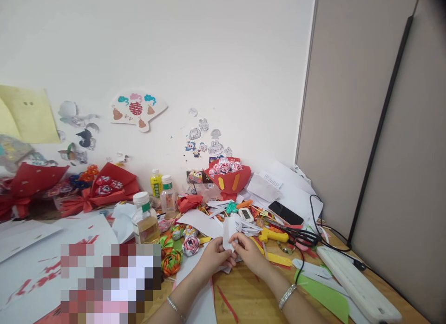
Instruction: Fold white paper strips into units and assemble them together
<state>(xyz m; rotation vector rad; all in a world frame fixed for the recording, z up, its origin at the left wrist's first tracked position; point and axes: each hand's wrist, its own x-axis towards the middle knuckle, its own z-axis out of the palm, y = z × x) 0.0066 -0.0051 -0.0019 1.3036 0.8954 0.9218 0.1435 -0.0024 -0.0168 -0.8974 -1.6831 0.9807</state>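
Note:
A small folded piece of white paper [228, 230] stands upright between my hands, above the cluttered wooden table [244, 296]. My left hand [215, 258] pinches its lower left edge. The fingers of my right hand [248, 250] close on its lower right side. Just left of my hands lie a pink-and-white paper flower [191, 245] and an orange-green one [171, 261]. Beyond the folded paper are loose white strips [245, 228] and a small white digital timer [245, 214]. A yellow glue gun [273, 235] rests to the right of my right hand.
A red-wrapped flower bouquet [228, 180] stands by the wall. Bottles [145, 221] are at left, near large white sheets [28, 268]. On the right are a phone [285, 213], black cables [308, 238], green paper [324, 298] and a white power strip [358, 284].

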